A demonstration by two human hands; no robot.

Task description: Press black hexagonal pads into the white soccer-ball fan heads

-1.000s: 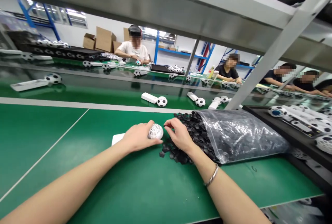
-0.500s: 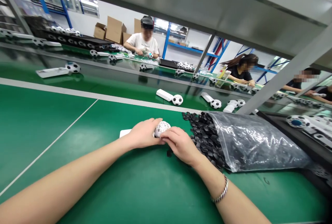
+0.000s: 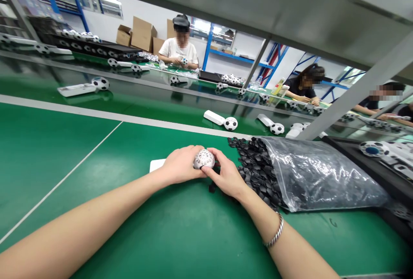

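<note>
My left hand [image 3: 183, 165] is wrapped around a white handheld fan [image 3: 204, 158] with a ball-shaped, openwork head. Its pale handle [image 3: 157, 165] sticks out to the left from beneath that hand. On the ball's right side, my right hand [image 3: 227, 173] grips with thumb in front and fingers behind. A dark spot shows at the ball's lower edge by the thumb; I cannot tell whether it is a loose piece. One small black piece [image 3: 212, 187] lies on the green table just below the right hand. Black pieces [image 3: 258, 171] spill from a clear plastic bag [image 3: 325, 175] to the right.
Beyond the table's white edge strip, a belt carries white fans with black-spotted ball heads, including one fan [image 3: 230, 123] straight ahead. A black tray [image 3: 342, 150] with more fans stands at far right. A slanted grey post [image 3: 348, 72] rises there. Several co-workers sit across the line.
My right hand has shifted from the ball's front to its right side, its fingers now spread around it. Fans on the near belt have moved right; those on the far belt slightly left.
</note>
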